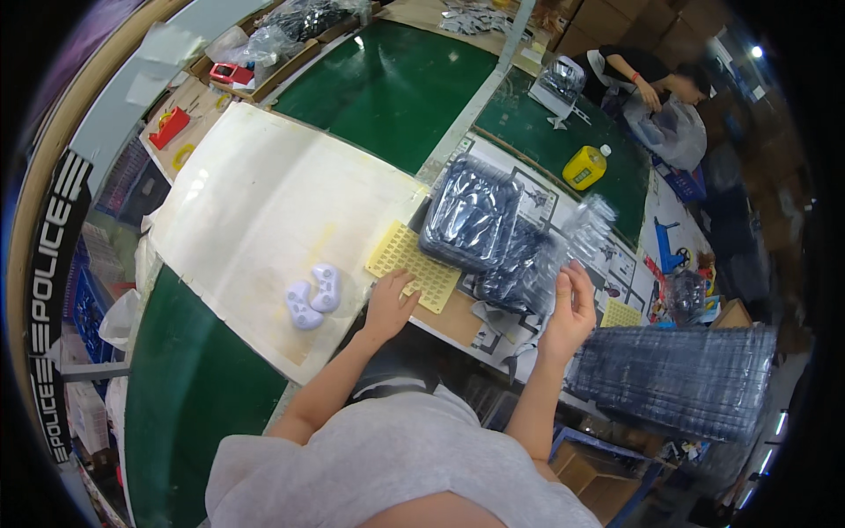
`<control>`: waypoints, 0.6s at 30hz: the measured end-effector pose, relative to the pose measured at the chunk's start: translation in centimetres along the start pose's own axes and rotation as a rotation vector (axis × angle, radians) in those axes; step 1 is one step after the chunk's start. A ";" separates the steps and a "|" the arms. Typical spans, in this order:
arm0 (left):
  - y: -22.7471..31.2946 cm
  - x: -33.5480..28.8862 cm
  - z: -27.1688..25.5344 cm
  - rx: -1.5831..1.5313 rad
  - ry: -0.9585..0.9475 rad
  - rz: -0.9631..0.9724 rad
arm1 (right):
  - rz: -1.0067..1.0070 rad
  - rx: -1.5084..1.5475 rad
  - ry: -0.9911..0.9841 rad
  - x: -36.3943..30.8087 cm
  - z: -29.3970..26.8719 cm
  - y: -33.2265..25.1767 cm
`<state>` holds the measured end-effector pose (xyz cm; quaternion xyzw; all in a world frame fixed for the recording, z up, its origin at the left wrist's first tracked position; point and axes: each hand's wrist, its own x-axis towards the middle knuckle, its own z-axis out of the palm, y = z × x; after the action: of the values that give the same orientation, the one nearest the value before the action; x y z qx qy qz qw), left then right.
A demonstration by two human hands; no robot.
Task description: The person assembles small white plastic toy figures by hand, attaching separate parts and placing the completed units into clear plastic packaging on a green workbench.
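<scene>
My left hand (393, 304) lies with fingers spread on a yellow sheet (433, 283) patterned with rows of small shapes. Two white-lilac game controllers (315, 297) rest on the pale work surface to its left. Beyond the sheet sits a stack of dark trays (473, 214) in shiny clear wrap. Crumpled clear plastic film (588, 231) spreads from the dark wrapped pieces (517, 273) beside it. My right hand (570, 315) is raised at the film's near edge, thumb and fingers drawn together on it; the exact grip is hard to see.
A yellow bottle (584, 167) stands on the green table (519, 119), where a co-worker (647, 88) handles a clear bag. Dark wrapped stacks (673, 378) fill the right side. A red tape dispenser (169, 128) is far left. The pale sheet (255, 211) covers the left bench.
</scene>
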<state>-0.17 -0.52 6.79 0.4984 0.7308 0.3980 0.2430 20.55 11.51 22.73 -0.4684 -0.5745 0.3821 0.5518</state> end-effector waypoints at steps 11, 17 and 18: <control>5.8 3.1 -10.1 -0.697 0.120 -0.099 | -0.159 0.044 -0.750 -5.6 10.3 0.9; -0.5 10.0 -6.7 0.712 -0.067 -0.357 | 0.129 -0.175 -0.307 -5.9 -0.3 6.9; -2.7 10.8 -6.0 0.792 -0.127 -0.410 | 0.202 -0.212 -0.092 -5.1 -2.4 7.6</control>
<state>-10.31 6.87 8.41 0.4212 0.8942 -0.0003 0.1517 23.54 8.44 14.27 -0.5617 -0.5862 0.3939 0.4310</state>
